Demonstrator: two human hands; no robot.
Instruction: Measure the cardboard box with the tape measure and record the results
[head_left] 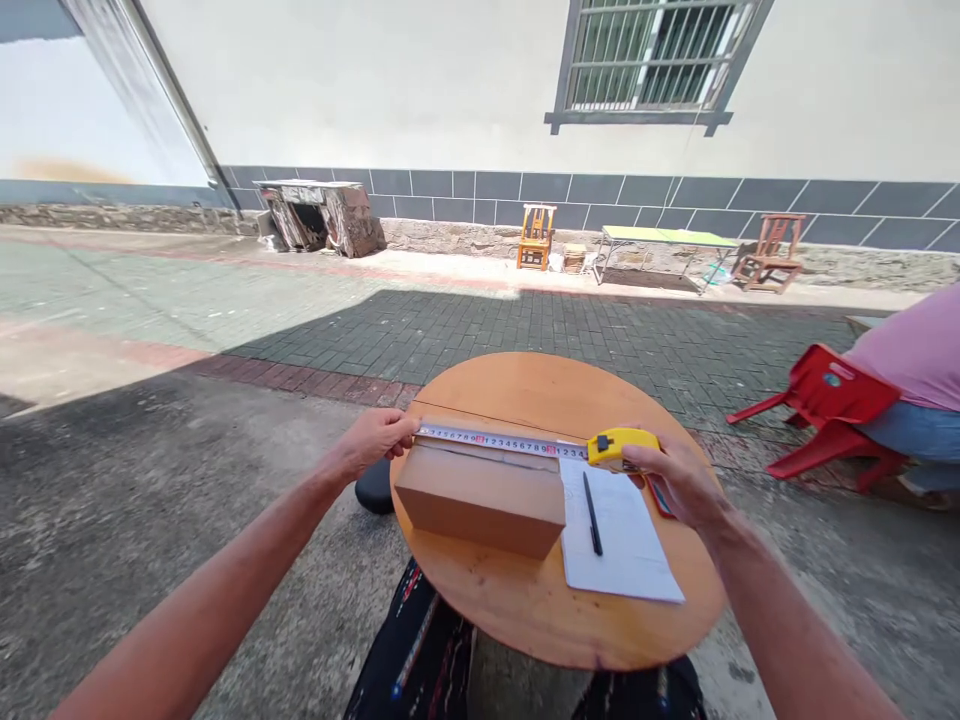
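Observation:
A brown cardboard box [480,497] lies on a small round wooden table [525,390]. A tape blade [499,440] is stretched along the box's far top edge. My left hand [377,436] pinches the blade's free end at the box's left corner. My right hand [675,478] grips the yellow tape measure case [621,446] just past the box's right end. To the right of the box lies a white sheet of paper [622,545] with a black pen [592,513] on it.
A person in a pink top sits on a red plastic chair [829,410] at the right. Across the paved yard, wooden chairs [537,237], a green folding table [667,240] and a stone slab structure [322,212] stand along the wall. My knees are under the table.

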